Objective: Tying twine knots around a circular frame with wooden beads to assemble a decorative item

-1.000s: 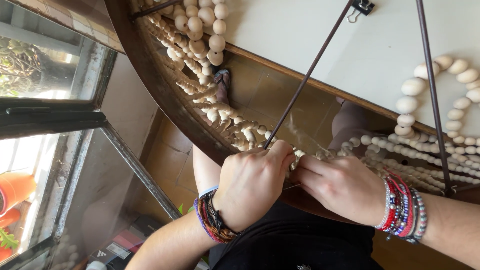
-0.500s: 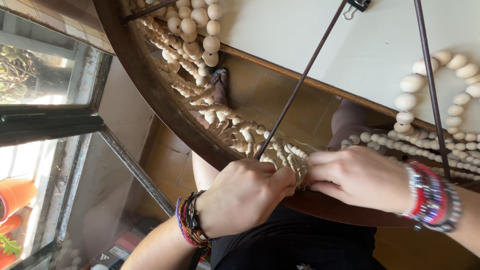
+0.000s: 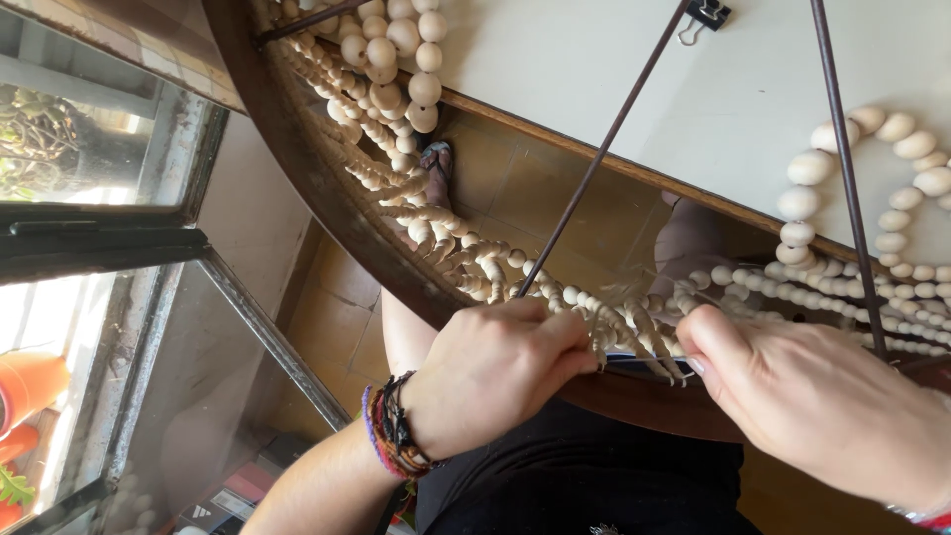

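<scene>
Left grip: the left hand [image 3: 490,372] is curled into a loose fist, fingertips pressed together on the bead strands [image 3: 614,322] at the hoop's edge; what exactly they pinch is hidden by the knuckles.
Right grip: the right hand [image 3: 822,406] has thumb and forefinger pressed together on a thin strand just beside the left hand's fingertips.
Beads: small pale wooden beads hang in short strands in a row along the hoop [image 3: 297,149], running from the upper left down to the two hands.
Hoop: a dark brown curved ring; the hands work at its lower stretch, over the person's dark lap.
Rods: two thin dark rods [image 3: 604,149] cross above the hoop, one ending near the left hand's knuckles.
Wrist: woven bracelets [image 3: 391,436] circle the left wrist.
Table: a pale table [image 3: 614,69] lies beyond the hoop, with a loop of larger beads [image 3: 822,168] and a black binder clip [image 3: 705,14] on it.
Left side: a window [image 3: 89,238] with an orange pot [image 3: 30,381] behind the glass.
</scene>
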